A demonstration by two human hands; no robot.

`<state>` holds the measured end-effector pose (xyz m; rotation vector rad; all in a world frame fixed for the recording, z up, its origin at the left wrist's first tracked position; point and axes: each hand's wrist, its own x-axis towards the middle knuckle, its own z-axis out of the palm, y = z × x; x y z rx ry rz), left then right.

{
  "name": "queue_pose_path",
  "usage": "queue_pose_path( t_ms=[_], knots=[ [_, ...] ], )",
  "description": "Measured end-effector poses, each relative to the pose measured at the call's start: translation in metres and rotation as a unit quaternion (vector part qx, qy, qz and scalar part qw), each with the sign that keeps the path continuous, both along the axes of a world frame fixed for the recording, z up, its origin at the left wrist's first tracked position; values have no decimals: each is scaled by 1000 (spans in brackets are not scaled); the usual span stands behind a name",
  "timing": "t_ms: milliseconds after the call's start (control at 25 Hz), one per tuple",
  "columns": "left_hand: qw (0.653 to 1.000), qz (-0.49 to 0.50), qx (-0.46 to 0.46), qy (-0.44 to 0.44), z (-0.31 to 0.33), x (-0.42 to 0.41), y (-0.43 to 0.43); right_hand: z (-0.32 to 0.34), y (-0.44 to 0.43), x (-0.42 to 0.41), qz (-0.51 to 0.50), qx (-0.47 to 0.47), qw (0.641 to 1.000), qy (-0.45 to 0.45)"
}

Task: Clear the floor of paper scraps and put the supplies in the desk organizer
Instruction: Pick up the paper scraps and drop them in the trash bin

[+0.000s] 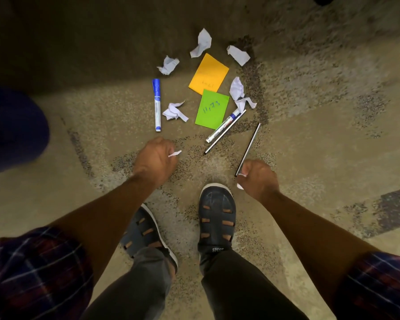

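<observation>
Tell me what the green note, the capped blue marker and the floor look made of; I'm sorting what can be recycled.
Green note: thin matte paper, lying flat with sharp corners and ink writing on it.
Capped blue marker: probably plastic, a smooth white barrel with a slight sheen and a blue cap.
Floor: looks like hard speckled stone or terrazzo in tan and dark grains; it cannot be told apart from patterned vinyl.

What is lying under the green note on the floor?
The green note lies flat on the floor. Its top edge overlaps the bottom corner of the orange note. A marker touches its lower right edge. Anything else beneath is covered.
</observation>
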<state>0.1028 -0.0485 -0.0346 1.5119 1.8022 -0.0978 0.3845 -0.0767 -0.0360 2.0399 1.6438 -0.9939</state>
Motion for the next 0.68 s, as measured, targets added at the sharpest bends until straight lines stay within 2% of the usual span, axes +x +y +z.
queue_pose_path(
  t_ms=[120, 200, 320, 400, 520, 560, 680],
  knots=[
    [990, 126, 28, -62, 8, -1, 12, 6, 26, -5, -107, 55, 992, 46],
    [989, 123, 38, -67, 11, -2, 28, 9, 49, -12, -169, 79, 979, 79],
    [995, 55, 51, -60, 13, -2, 55, 7, 84, -21, -249, 97, 947, 178],
    [998, -1, 60, -35, 11, -2, 72, 1, 108, -25, -221, 128, 952, 170],
    [996, -91, 19, 13, 3, -1, 96, -5, 138, -28, -141, 219, 961, 94],
    [993, -118, 3, 24, 0, 0, 102, -8, 146, -27, -113, 222, 965, 79],
    [981, -181, -3, 66, -8, 2, 109, -15, 165, -25, -76, 143, 984, 71]
  ],
)
